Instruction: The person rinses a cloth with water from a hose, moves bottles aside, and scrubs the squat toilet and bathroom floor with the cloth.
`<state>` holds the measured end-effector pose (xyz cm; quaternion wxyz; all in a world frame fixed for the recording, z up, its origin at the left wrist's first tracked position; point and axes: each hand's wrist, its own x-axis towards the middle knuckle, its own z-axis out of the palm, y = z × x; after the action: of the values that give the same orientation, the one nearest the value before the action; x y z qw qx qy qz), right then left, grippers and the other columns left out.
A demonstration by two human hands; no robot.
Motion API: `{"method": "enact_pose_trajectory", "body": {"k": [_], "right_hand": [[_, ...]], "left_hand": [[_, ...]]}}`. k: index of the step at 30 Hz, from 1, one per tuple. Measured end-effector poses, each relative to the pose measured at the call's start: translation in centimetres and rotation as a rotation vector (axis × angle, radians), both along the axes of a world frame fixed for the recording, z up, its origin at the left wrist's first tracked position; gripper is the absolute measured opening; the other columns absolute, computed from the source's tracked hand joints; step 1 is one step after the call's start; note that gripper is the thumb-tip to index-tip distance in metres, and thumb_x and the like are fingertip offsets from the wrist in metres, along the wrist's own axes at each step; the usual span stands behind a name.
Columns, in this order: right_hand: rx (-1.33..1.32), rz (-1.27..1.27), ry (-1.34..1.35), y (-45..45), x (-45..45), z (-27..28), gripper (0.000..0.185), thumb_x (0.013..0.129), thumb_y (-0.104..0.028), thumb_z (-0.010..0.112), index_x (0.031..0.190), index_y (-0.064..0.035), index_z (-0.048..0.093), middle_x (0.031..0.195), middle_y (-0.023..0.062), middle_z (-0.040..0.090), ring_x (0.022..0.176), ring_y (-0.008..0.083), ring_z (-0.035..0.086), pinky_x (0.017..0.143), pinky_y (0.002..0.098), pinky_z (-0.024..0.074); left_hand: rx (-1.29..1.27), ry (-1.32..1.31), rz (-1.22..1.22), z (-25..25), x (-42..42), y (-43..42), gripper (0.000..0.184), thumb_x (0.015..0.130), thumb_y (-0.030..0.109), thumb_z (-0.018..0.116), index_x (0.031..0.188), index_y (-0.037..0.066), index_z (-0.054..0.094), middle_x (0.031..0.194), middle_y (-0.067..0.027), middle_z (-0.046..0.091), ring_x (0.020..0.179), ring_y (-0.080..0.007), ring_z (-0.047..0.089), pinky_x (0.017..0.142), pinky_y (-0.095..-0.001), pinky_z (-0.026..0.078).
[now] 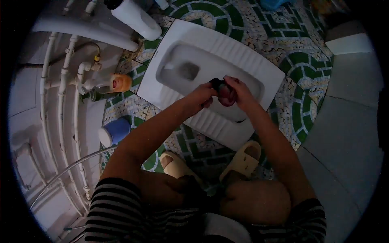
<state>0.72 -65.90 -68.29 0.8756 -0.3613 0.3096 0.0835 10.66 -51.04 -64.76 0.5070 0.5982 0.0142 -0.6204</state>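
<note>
Both my hands are out over the squat toilet (247, 50). Between them is a small dark red, rounded thing with a black part (227, 97); dim light hides what kind it is. My right hand (240, 91) is curled around its right side, thumb and fingers closed on it. On the other side, my left hand (202, 96) has its fingers bent together at the black part. Its fingertips are partly hidden behind the thing. Below the hands lies the toilet's white bowl, with a dark drain hole (189, 71) to the left.
Pale pipes (63, 93) and a metal hose (73, 165) run along the left wall. Near them are an orange-labelled clear bottle (120, 83), a blue-and-white container (117, 131) and a white bottle (137, 20). Cream slippers (243, 161) stand on the green patterned floor (302, 73).
</note>
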Motion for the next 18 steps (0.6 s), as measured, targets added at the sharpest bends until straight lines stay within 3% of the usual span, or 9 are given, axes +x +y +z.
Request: {"method": "enact_pose_trajectory", "body": {"k": [2, 4, 5, 7, 10, 12, 15, 18], "right_hand": [[-0.238, -0.029, 0.032, 0.6, 0.1, -0.6, 0.047, 0.079, -0.038, 0.070, 0.108, -0.0037, 0.054, 0.095, 0.0047, 0.058, 0.088, 0.0181, 0.056, 0.079, 0.0309, 0.0462], [-0.548, -0.160, 0.069, 2.4, 0.3, -2.5, 0.050, 0.077, -0.039, 0.071, 0.104, -0.0002, 0.055, 0.088, 0.0069, 0.061, 0.083, 0.0184, 0.059, 0.075, 0.0324, 0.0482], [-0.507, -0.167, 0.092, 2.7, 0.1, -2.7, 0.046, 0.077, -0.035, 0.070, 0.103, 0.0003, 0.056, 0.087, 0.0071, 0.061, 0.082, 0.0183, 0.059, 0.075, 0.0322, 0.0480], [-0.428, -0.184, 0.139, 2.7, -0.1, -2.2, 0.039, 0.078, -0.028, 0.070, 0.101, 0.0013, 0.058, 0.086, 0.0074, 0.062, 0.081, 0.0181, 0.059, 0.075, 0.0317, 0.0478], [-0.580, -0.218, 0.147, 0.9, -0.6, -0.9, 0.022, 0.078, -0.014, 0.064, 0.096, -0.0011, 0.062, 0.085, 0.0085, 0.063, 0.082, 0.0185, 0.059, 0.077, 0.0323, 0.0476], [-0.596, -0.232, 0.082, -0.2, -0.3, -0.1, 0.018, 0.077, -0.008, 0.059, 0.095, -0.0020, 0.062, 0.087, 0.0076, 0.064, 0.081, 0.0181, 0.059, 0.076, 0.0318, 0.0479], [-0.593, -0.256, -0.053, 0.1, 0.4, 0.6, 0.014, 0.079, -0.005, 0.057, 0.092, -0.0030, 0.061, 0.087, 0.0057, 0.064, 0.080, 0.0163, 0.059, 0.073, 0.0308, 0.0480], [-0.726, -0.217, -0.232, 3.1, 1.4, 1.2, 0.013, 0.079, -0.005, 0.060, 0.092, -0.0062, 0.062, 0.088, 0.0082, 0.062, 0.075, 0.0165, 0.057, 0.066, 0.0287, 0.0473]], "left_hand": [[0.019, -0.192, -0.170, -2.9, -0.7, -0.6, 0.026, 0.081, 0.011, 0.054, 0.107, 0.007, 0.052, 0.085, -0.0044, 0.056, 0.053, -0.0100, 0.041, 0.042, -0.0241, 0.031], [0.054, -0.338, -0.248, -1.9, -1.7, -1.4, 0.031, 0.082, 0.012, 0.053, 0.113, 0.007, 0.050, 0.089, -0.0058, 0.057, 0.054, -0.0110, 0.041, 0.044, -0.0255, 0.032], [0.078, -0.391, -0.240, -0.6, -2.6, -1.3, 0.034, 0.082, 0.012, 0.053, 0.116, 0.007, 0.049, 0.090, -0.0066, 0.057, 0.054, -0.0116, 0.042, 0.045, -0.0262, 0.033], [0.110, -0.323, -0.202, -0.8, -2.8, -1.3, 0.038, 0.084, 0.013, 0.052, 0.120, 0.007, 0.046, 0.093, -0.0078, 0.057, 0.054, -0.0121, 0.042, 0.045, -0.0270, 0.034], [0.137, -0.072, -0.059, -2.8, -1.9, -0.7, 0.040, 0.085, 0.016, 0.051, 0.124, 0.009, 0.043, 0.095, -0.0081, 0.057, 0.052, -0.0119, 0.041, 0.043, -0.0269, 0.032], [0.148, -0.070, 0.127, -2.2, -1.9, -0.2, 0.039, 0.087, 0.019, 0.050, 0.124, 0.010, 0.043, 0.094, -0.0071, 0.058, 0.051, -0.0120, 0.039, 0.041, -0.0267, 0.030], [0.111, 0.212, 0.122, -3.7, -1.5, 0.1, 0.035, 0.089, 0.041, 0.045, 0.114, 0.016, 0.049, 0.089, -0.0026, 0.057, 0.052, -0.0117, 0.039, 0.040, -0.0251, 0.026], [0.095, 0.482, 0.158, -2.7, -1.5, -0.3, 0.048, 0.086, 0.063, 0.035, 0.103, 0.021, 0.051, 0.083, 0.0015, 0.056, 0.054, -0.0110, 0.041, 0.040, -0.0238, 0.023]]}}
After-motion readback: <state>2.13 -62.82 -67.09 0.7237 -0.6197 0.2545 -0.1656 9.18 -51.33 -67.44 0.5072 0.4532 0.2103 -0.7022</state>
